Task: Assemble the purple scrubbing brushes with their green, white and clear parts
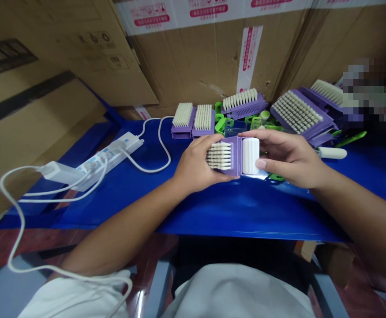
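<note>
My left hand [191, 165] is wrapped round a purple brush head [235, 157] with cream bristles, held over the near part of the blue table. A white ribbed piece [250, 156] sits against its right end. My right hand [294, 157] pinches that piece, the thumb on its right edge and the fingers behind. Whether the two parts are joined, I cannot tell. Just behind my hands lie green plastic parts [224, 123] and another purple brush head [244, 105], bristles up.
Two small brush heads [192, 121] stand at the back of the blue table [229, 212]. Larger brush heads [300, 112] and a white-handled tool [333, 153] lie right. A power strip [113, 154] with white cables is at left. Cardboard boxes [193, 62] wall the back.
</note>
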`<state>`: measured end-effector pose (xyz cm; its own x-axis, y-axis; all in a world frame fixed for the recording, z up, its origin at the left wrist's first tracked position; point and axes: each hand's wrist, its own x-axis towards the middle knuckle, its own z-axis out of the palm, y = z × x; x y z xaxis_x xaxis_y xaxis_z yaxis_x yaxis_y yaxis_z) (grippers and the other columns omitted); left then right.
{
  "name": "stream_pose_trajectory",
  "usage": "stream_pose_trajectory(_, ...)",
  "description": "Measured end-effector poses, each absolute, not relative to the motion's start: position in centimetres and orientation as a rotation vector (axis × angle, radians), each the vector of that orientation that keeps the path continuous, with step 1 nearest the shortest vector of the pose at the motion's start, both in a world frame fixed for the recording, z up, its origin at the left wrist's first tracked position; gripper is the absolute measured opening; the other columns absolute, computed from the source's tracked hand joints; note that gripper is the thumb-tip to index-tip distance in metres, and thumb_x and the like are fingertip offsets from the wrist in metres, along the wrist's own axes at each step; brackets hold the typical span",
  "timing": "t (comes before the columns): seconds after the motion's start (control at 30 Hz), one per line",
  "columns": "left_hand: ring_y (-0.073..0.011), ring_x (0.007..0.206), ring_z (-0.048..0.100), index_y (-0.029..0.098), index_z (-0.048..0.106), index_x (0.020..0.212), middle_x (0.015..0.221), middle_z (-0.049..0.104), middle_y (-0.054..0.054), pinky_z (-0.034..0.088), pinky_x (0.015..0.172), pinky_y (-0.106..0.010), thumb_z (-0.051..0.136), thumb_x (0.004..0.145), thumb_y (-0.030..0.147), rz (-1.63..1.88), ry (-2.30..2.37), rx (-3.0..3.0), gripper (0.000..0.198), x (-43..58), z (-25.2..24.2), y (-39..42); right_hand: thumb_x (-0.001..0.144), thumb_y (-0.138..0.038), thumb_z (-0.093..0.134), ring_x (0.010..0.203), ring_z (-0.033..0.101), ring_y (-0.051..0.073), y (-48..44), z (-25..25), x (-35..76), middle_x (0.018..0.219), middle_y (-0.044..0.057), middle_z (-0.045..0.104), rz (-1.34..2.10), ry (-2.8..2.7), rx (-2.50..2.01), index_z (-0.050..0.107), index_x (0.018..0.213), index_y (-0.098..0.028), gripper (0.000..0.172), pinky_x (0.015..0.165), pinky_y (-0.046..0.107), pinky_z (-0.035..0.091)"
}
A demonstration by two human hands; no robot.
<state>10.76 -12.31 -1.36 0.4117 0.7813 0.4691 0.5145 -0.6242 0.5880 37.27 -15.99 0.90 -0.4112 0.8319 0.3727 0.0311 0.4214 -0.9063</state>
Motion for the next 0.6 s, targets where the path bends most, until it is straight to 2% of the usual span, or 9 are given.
stream_pose_trajectory(0.33,-0.0342,0.127,0.076,0.023,0.069,0.137,0.138,0.078,-0.01,0.059,0.119,-0.054,0.11,0.056,0.044,1.063,1.095,2.361,0.093,10.66,-1.54,-12.26,0.094,-0.03,0.09,0.123,0.08,0.026,-16.25,1.08,36.97,0.139,0.007,0.08,1.092,-1.75,-0.786,0.077,0.141,-0.031,0.049,0.109,0.042,0.067)
stream_pose_trajectory(0.47,-0.0337,0.127,0.076,0.023,0.069,0.135,0.138,0.078,-0.01,0.059,0.119,-0.053,0.11,0.055,0.042,1.076,1.093,2.364,0.092,10.71,-1.6,-12.18,0.095,-0.028,0.089,0.12,0.08,0.023,-16.34,1.04,36.84,0.139,0.005,0.079,1.076,-1.758,-0.77,0.076,0.143,-0.034,0.05,0.104,0.037,0.067)
stream_pose_trajectory(0.53,-0.0336,0.127,0.076,0.024,0.069,0.135,0.138,0.078,-0.01,0.059,0.118,-0.053,0.11,0.055,0.043,1.074,1.096,2.349,0.091,10.79,-1.57,-12.2,0.093,-0.028,0.091,0.123,0.079,0.024,-16.31,0.89,36.93,0.143,0.005,0.077,1.051,-1.793,-0.752,0.073,0.147,-0.036,0.057,0.105,0.038,0.067)
stream_pose_trajectory(0.6,-0.034,0.127,0.076,0.025,0.069,0.136,0.139,0.078,-0.01,0.06,0.118,-0.054,0.109,0.056,0.045,1.062,1.102,2.323,0.092,10.85,-1.51,-12.26,0.085,-0.029,0.098,0.129,0.077,0.028,-16.27,0.73,37.13,0.149,0.006,0.074,0.995,-1.851,-0.736,0.069,0.152,-0.038,0.073,0.109,0.042,0.066)
